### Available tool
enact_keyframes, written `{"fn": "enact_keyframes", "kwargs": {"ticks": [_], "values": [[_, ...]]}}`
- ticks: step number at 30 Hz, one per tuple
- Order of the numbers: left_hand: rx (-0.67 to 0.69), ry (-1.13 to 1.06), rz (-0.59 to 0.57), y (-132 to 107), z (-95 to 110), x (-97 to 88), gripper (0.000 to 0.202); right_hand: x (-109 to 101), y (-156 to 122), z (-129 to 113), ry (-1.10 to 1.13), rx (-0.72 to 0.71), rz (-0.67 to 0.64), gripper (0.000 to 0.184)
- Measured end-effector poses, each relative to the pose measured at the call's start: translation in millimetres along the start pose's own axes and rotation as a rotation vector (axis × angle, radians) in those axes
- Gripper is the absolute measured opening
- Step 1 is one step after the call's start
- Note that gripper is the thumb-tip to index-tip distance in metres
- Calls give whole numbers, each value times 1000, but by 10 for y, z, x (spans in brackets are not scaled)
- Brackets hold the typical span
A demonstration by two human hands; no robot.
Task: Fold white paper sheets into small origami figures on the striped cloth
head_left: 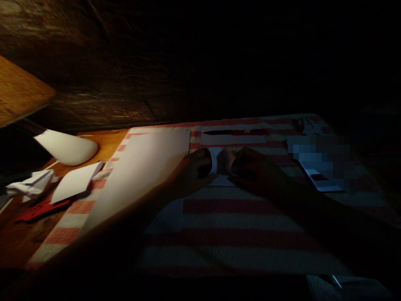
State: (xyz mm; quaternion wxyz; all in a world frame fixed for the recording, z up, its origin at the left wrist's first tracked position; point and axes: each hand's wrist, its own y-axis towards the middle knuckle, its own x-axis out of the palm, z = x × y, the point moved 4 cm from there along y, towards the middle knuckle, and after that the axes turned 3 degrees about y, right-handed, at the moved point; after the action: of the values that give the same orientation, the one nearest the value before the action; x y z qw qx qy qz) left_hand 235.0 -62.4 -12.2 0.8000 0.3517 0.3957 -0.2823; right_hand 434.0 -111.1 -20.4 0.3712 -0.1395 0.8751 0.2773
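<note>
Between my two hands a small piece of white paper (223,166) is held just over the striped cloth, its surface partly shadowed. My left hand (198,170) grips its left edge with curled fingers and the thumb along the near side. At the right edge, my right hand (252,169) pinches the paper the same way; this hand is very dark. Behind the hands lies a knife (219,132) with a black blade and red handle, resting on a strip of white paper (213,140). A large white sheet (147,163) extends left of my left hand.
Red-and-white striped cloth (238,221) covers the table. Another paper sheet (167,219) lies under my left forearm. At left are a lamp (67,146), crumpled white material (33,184) and a red object (44,210) beside curved white paper (77,182). A partly blurred device (326,179) glows at right.
</note>
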Motion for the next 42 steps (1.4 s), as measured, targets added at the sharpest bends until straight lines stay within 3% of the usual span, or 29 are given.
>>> {"fn": "enact_keyframes", "kwargs": {"ticks": [12,18,26,30,42], "values": [[205,-115,-224,25,-45,-154,22,-73,-29,4,-4,-126,-182,21],[222,-240,-192,7,-71,-153,9,-116,-13,-32,60,-165,-198,14],[244,-210,-165,13,-81,-153,9,-121,-40,77,62,-104,-174,28],[254,-186,-188,15,-52,-155,3,-125,-28,52,65,-127,-205,23],[236,-162,-288,1,-91,-178,18,-129,-18,-29,69,-182,-298,19]]}}
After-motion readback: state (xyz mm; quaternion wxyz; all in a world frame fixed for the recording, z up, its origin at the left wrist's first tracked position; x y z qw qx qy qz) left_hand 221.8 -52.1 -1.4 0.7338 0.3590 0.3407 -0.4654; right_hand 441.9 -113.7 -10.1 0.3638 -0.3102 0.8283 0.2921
